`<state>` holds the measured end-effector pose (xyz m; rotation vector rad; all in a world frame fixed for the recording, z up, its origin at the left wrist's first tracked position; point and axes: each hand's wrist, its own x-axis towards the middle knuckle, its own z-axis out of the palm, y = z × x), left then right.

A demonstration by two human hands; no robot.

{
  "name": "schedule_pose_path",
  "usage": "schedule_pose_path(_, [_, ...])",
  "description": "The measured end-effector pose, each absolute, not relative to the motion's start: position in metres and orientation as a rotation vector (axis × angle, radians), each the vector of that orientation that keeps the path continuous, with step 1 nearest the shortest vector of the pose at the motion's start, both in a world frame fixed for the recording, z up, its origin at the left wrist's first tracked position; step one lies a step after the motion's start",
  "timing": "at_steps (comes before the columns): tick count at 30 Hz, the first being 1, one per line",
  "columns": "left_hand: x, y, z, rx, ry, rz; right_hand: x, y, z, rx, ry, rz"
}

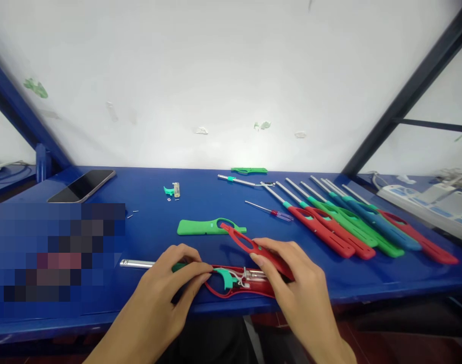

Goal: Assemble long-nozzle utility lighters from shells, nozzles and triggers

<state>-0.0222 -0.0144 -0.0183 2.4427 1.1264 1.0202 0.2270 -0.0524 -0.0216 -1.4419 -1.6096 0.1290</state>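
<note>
An opened red stick lighter (215,290) lies at the table's front edge, its metal tube (136,264) pointing left. Inside it show a teal trigger (226,279), white wires and a clear fuel tank (255,275). My left hand (173,285) is closed on the lighter around its neck, thumb and fingertips pinched together by the trigger opening. My right hand (297,278) grips the loose red casing half (240,241), held tilted above the opened body. Behind both lies a green casing half (200,227). Part of the lighter's handle end is hidden by my right hand.
Several assembled lighters (340,222) lie fanned out on the right. A small screwdriver (270,211), a loose tube with wires (236,180), another green casing piece (249,170) and a teal trigger part (172,190) lie farther back. A phone (82,186) rests at left, near a power strip's opposite side (424,202).
</note>
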Motion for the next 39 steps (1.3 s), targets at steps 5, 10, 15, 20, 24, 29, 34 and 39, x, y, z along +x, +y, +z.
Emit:
schedule_pose_path(5, [-0.021, -0.014, -0.017, 2.403, 1.115, 1.035, 0.232, -0.062, -0.009, -1.307, -1.695, 0.254])
schedule_pose_path(10, [-0.021, -0.018, -0.021, 2.319, 1.282, 1.055, 0.234, -0.065, -0.006, -1.227, -1.833, 0.296])
schedule_pose_path(15, [-0.023, -0.019, -0.026, 2.281, 1.338, 1.045, 0.237, -0.063, -0.013, -1.246, -1.872, 0.284])
schedule_pose_path(20, [-0.024, -0.014, -0.027, 2.377, 1.232, 1.083, 0.234, -0.062, -0.013, -1.245, -1.941, 0.262])
schedule_pose_path(24, [-0.022, -0.011, -0.021, 2.421, 1.151, 1.104, 0.230, -0.062, -0.012, -1.281, -1.963, 0.255])
schedule_pose_path(29, [-0.023, -0.010, -0.017, 2.463, 1.135, 1.169, 0.231, -0.064, -0.014, -1.263, -1.991, 0.236])
schedule_pose_path(34, [-0.025, -0.010, -0.018, 2.528, 1.107, 1.110, 0.233, -0.064, -0.016, -1.240, -2.033, 0.179])
schedule_pose_path(39, [-0.024, -0.010, -0.017, 2.521, 1.101, 1.093, 0.235, -0.065, -0.014, -1.157, -2.058, 0.094])
